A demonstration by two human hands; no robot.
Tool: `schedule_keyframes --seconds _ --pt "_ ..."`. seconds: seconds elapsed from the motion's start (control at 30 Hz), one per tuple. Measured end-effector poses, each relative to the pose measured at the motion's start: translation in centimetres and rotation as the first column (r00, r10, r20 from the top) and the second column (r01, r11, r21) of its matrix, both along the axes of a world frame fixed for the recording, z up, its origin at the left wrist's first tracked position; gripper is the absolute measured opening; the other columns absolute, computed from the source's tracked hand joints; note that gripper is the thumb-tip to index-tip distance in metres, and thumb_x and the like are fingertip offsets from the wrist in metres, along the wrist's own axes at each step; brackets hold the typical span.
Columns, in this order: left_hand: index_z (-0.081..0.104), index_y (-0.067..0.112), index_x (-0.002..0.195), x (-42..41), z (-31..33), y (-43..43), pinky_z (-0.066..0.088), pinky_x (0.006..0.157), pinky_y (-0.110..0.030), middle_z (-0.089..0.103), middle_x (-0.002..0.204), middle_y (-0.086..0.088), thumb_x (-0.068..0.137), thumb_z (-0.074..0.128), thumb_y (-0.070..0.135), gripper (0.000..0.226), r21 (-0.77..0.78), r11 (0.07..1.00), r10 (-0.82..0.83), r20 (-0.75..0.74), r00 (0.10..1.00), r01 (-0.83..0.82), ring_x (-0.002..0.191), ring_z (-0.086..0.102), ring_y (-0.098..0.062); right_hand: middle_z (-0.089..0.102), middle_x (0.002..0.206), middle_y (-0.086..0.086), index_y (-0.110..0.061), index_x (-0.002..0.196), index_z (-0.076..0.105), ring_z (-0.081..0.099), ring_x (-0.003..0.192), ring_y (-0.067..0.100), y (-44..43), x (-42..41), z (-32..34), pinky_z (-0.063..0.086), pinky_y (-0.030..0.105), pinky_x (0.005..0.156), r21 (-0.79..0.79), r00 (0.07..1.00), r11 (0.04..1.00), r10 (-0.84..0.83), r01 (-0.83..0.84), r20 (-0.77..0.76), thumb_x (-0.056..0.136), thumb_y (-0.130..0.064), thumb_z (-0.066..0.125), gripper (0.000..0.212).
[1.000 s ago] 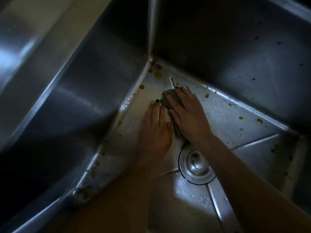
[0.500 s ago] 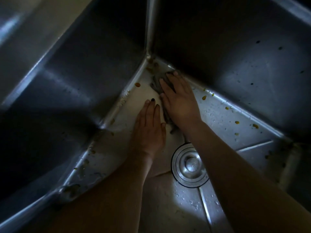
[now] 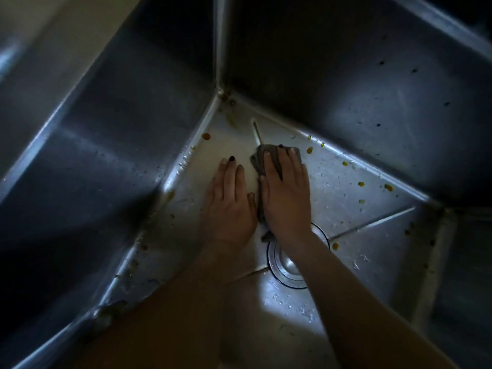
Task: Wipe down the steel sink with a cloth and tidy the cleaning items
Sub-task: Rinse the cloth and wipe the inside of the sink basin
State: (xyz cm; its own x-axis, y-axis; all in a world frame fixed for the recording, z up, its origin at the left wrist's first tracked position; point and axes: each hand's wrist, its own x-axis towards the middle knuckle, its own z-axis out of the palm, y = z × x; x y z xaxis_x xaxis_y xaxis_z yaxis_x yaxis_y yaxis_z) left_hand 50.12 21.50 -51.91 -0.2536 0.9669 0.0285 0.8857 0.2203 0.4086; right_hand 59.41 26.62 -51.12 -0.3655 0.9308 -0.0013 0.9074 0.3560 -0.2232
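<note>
Flat right hand [image 3: 286,193] on grey cloth [image 3: 257,161], left hand [image 3: 229,201] just beside, both on spotted steel sink floor [image 3: 346,209].

One brushed steel sink [image 3: 133,129], with one round metal drain [image 3: 286,265] set in its floor. One crumpled grey cloth [image 3: 262,158]. Two bare hands: one left hand [image 3: 230,206], one right hand [image 3: 287,198]. Orange-brown droplets [image 3: 205,136] along the sink's floor edges — at least ten, with several others too small or dim to count.

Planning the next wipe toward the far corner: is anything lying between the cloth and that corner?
Nothing solid. Between the cloth under the right hand and the corner lie only brown spots on the sink floor. The left hand rests beside the cloth.
</note>
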Motion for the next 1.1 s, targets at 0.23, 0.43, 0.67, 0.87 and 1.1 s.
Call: schedule_keyframes --seconds 0.23,0.43,0.67,0.87,1.1 --pt "0.044 -0.01 0.128 -0.2 0.1 -0.1 0.029 0.106 -0.047 0.044 0.135 -0.025 0.086 0.035 0.02 0.053 -0.044 0.999 -0.027 0.031 0.999 0.029 0.13 0.037 -0.038 0.031 0.15 0.015 -0.009 0.142 0.035 0.018 0.142 0.031 4.1 -1.2 -0.7 0.01 0.04 0.116 -0.003 0.993 0.993 -0.117 0.117 0.033 0.099 -0.025 0.036 0.047" --pt "0.036 -0.009 0.134 -0.3 -0.4 -0.3 0.016 0.112 -0.041 0.036 0.142 -0.025 0.088 0.045 0.014 0.052 -0.047 0.998 -0.044 0.061 0.997 0.047 0.137 0.026 -0.036 0.024 0.153 0.013 -0.013 0.146 0.027 0.011 0.144 0.029 2.4 -0.8 -0.3 0.008 0.04 0.118 -0.056 0.985 0.984 -0.17 0.172 0.028 0.099 -0.027 0.033 0.049" --pt "0.034 -0.008 0.135 -0.3 -0.8 -0.4 0.012 0.112 -0.038 0.034 0.143 -0.024 0.09 0.046 0.013 0.051 -0.023 0.998 -0.055 0.059 0.997 0.057 0.137 0.024 -0.034 0.019 0.154 0.014 -0.015 0.147 0.022 0.008 0.144 0.029 -2.8 0.7 0.7 0.01 0.039 0.117 -0.146 0.972 0.961 -0.225 0.234 0.074 0.099 -0.027 0.034 0.051" --pt "0.033 -0.008 0.135 -0.3 -0.8 -0.3 0.012 0.113 -0.039 0.034 0.143 -0.023 0.09 0.045 0.015 0.052 -0.03 0.998 -0.053 0.049 0.997 0.054 0.138 0.023 -0.034 0.013 0.156 0.01 -0.018 0.149 0.015 0.002 0.145 0.026 -2.6 0.7 0.2 0.001 0.037 0.116 -0.142 0.96 0.952 -0.26 0.272 0.101 0.1 -0.03 0.03 0.052" --pt "0.029 -0.004 0.138 -0.1 -1.0 -0.4 0.006 0.114 -0.036 0.028 0.147 -0.02 0.092 0.039 0.02 0.053 -0.047 0.998 -0.047 0.002 0.999 0.047 0.141 0.015 -0.03 0.013 0.156 0.015 -0.016 0.148 0.02 0.004 0.144 0.028 1.4 0.6 -0.4 0.0 0.038 0.116 -0.058 0.926 0.924 -0.378 0.378 0.026 0.1 -0.03 0.029 0.05"
